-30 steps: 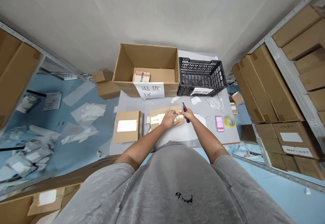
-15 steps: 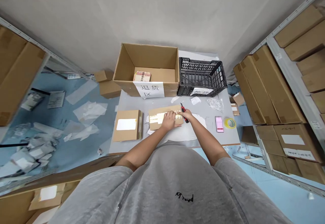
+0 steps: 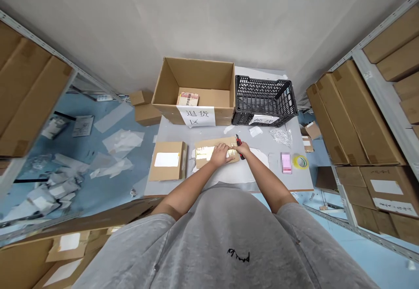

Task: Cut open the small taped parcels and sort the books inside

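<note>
A small cardboard box (image 3: 200, 144) lies flat on a white sheet (image 3: 229, 176), its top crossed by shiny tape and a pale label. On top of the box rests my left hand (image 3: 220, 154), fingers spread and holding nothing. Closed around a red and black utility knife (image 3: 238, 141) is my right hand (image 3: 243, 149), at the box's right end. Its fingertips meet the tape there, and the knife tip points away from me. A second cardboard box (image 3: 166, 173) with a white label sits to the left.
At the table's back stand a large open carton (image 3: 204, 68) holding a printed pack (image 3: 189, 99) and a black plastic crate (image 3: 262, 120). A phone (image 3: 286, 163) and yellow tape roll (image 3: 300, 161) lie right. Crumpled plastic (image 3: 282, 137) is nearby. Shelves with cartons (image 3: 360, 110) flank the table.
The view has shifted slightly, so the table appears a little further right. Both hands stay at the box; the knife is still in my right hand.
</note>
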The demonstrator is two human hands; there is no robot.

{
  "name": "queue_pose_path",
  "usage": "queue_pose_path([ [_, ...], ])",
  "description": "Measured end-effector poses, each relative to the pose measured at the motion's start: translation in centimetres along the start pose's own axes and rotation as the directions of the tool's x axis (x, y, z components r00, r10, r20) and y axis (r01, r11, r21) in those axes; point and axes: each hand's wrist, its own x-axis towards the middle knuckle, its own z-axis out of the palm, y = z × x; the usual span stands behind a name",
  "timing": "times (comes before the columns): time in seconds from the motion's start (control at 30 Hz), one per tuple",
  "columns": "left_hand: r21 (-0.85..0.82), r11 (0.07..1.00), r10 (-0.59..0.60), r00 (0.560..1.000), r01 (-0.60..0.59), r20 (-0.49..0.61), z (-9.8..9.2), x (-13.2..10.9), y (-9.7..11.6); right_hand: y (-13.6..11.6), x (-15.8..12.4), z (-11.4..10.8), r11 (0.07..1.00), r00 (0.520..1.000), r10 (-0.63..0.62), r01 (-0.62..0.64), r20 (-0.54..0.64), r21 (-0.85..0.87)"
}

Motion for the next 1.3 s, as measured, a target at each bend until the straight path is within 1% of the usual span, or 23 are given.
queue_pose_path([
  [0.07,0.007,0.999,-0.038,0.999,0.038,0.012,-0.1,0.7,0.6,0.1,-0.3,-0.5,0.991,0.999,0.042,-0.043,0.014,0.125],
  [0.13,0.016,0.997,-0.072,0.997,0.072,0.017,-0.1,1.3,1.1,0.2,-0.5,-1.1,0.979,0.999,0.028,-0.035,0.036,0.2],
  [0.23,0.038,0.997,-0.069,0.997,0.068,0.029,-0.1,2.1,1.7,0.1,-0.6,-1.5,0.988,0.999,-0.022,0.016,0.037,0.155],
  [0.37,0.041,0.999,-0.015,0.997,0.012,0.077,0.0,2.8,1.8,-0.5,-0.3,-1.0,0.994,0.999,-0.029,0.03,-0.019,0.107],
  [0.47,0.021,0.999,0.023,0.996,-0.024,0.084,-0.1,3.0,1.6,-0.6,-0.5,-1.0,0.998,0.997,-0.057,0.059,-0.058,0.027],
  [0.53,0.011,0.999,0.029,0.997,-0.03,0.075,-0.1,2.9,1.4,0.1,-1.4,-1.2,0.997,0.995,-0.08,0.081,-0.057,0.013],
  [0.63,-0.001,0.999,0.037,0.997,-0.037,0.069,0.0,2.7,1.1,2.5,-3.7,-1.8,0.988,0.997,-0.072,0.075,-0.024,0.133],
  [0.73,-0.027,0.999,0.034,0.998,-0.033,0.054,0.1,2.7,0.8,5.0,-6.2,-2.3,0.979,0.995,-0.066,0.051,0.071,0.195],
  [0.83,-0.066,0.998,0.022,0.998,-0.018,0.053,0.2,2.8,0.5,6.1,-7.8,-2.7,0.968,0.987,-0.092,0.059,0.13,0.243],
  [0.93,-0.091,0.996,0.02,0.998,-0.015,0.057,0.2,3.0,0.4,5.7,-8.5,-3.1,0.966,0.984,-0.119,0.084,0.13,0.245],
  [1.07,-0.114,0.994,0.002,0.998,0.005,0.061,0.1,3.0,0.5,4.7,-8.8,-3.4,0.979,0.993,-0.077,0.059,0.084,0.193],
  [1.17,-0.148,0.989,-0.003,0.998,0.011,0.058,0.0,2.9,0.7,4.2,-8.9,-3.3,0.986,0.997,-0.053,0.044,0.057,0.16],
  [1.3,-0.19,0.981,-0.021,0.998,0.031,0.053,-0.2,2.8,1.1,4.4,-9.3,-2.8,0.988,0.998,-0.044,0.037,0.046,0.15],
])
